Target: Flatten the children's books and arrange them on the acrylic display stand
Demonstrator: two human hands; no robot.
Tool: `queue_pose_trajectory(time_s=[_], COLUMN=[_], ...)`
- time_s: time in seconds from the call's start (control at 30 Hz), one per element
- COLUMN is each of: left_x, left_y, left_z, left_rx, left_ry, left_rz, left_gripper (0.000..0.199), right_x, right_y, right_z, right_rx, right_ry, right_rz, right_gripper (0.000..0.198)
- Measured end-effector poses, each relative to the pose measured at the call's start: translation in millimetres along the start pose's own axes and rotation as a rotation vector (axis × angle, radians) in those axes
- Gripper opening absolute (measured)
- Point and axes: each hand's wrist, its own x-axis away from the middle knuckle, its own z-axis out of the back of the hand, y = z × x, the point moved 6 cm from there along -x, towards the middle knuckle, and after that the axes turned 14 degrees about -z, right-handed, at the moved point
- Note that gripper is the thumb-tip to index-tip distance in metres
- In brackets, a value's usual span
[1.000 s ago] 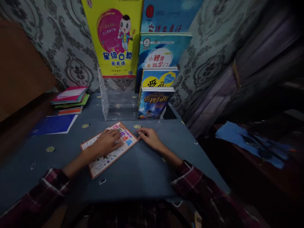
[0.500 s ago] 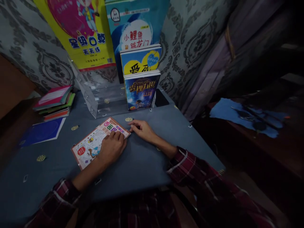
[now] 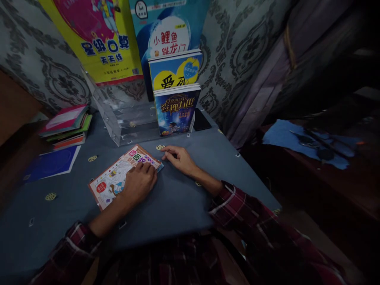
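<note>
A thin orange-bordered picture booklet [image 3: 117, 176] lies at a slant on the dark cloth-covered table. My left hand [image 3: 140, 182] rests on its right half, palm down, fingers loosely bent and pressing on the cover. Part of the title is hidden under those fingers. At the booklet's right corner, a blue edge [image 3: 160, 168] shows from beneath it. My right hand [image 3: 179, 159] is just beyond that corner, held low over the cloth. Its index finger is stretched out, the thumb sits slightly apart below it, and nothing shows between them.
A clear acrylic book stand [image 3: 114, 126] holds upright books, with a dark blue storybook [image 3: 177, 113] in front. A black flat object [image 3: 202, 120] lies beside it. At the left are a stack of booklets [image 3: 67, 122] and a blue booklet [image 3: 53, 163]. Blue cloth [image 3: 282, 138] lies at far right.
My right hand's fingertips have come slightly away from the booklet's corner, and a blue edge now shows under it. My left hand stays on the cover. The view has shifted a little.
</note>
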Motion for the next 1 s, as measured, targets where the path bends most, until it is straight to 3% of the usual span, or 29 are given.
queue_pose_trajectory(time_s=[0.33,0.47,0.67,0.8,1.0], left_x=[5.6,7.4,1.6,-3.3,-2.7], left_y=[-1.7,-29.7,-89.9,-100.5,-104.5], left_z=[-2.3,-0.9,-18.3,-34.0,-43.5], left_rx=[0.07,0.181,0.142,0.175,0.207], left_ry=[-0.016,-0.007,0.027,0.057,0.108], left_rz=[-0.045,-0.077,0.042,0.039,0.026], left_gripper=[0.024,0.027,0.04,0.043,0.041], right_x=[11.4,11.9,12.1,6.0,-14.9], right_y=[-10.8,-11.1,-14.9,-22.6,-31.9], right_z=[-11.5,-11.0,-15.4,-27.0,-63.4], right_rx=[0.289,0.328,0.382,0.456,0.623], right_ry=[-0.07,-0.063,-0.062,-0.087,-0.218], right_rz=[0.23,0.234,0.279,0.35,0.44], right_gripper=[0.023,0.024,0.025,0.025,0.03])
